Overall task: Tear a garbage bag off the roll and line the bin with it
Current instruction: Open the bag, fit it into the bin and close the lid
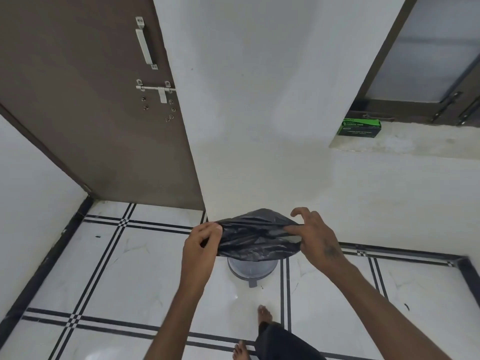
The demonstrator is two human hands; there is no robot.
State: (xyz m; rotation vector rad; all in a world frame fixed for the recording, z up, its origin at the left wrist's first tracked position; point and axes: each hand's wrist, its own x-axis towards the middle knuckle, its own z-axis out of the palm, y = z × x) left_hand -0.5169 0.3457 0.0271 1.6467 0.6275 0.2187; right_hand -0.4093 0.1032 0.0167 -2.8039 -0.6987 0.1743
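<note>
I see the black garbage bag point(255, 236) stretched above the bin point(252, 267), long axis nine to three o'clock. My left hand point(201, 242) pinches its nine o'clock end; my right hand point(313, 235) pinches the three o'clock end, other fingers spread.

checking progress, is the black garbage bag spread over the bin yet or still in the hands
Still in the hands: the black garbage bag is stretched between left hand and right hand, above the bin.

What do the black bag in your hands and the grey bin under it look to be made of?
The crumpled black garbage bag: thin plastic film, judging by its fine creases and glossy highlights. The round grey bin: probably smooth moulded plastic with a slight sheen; mostly hidden, so uncertain.
</note>
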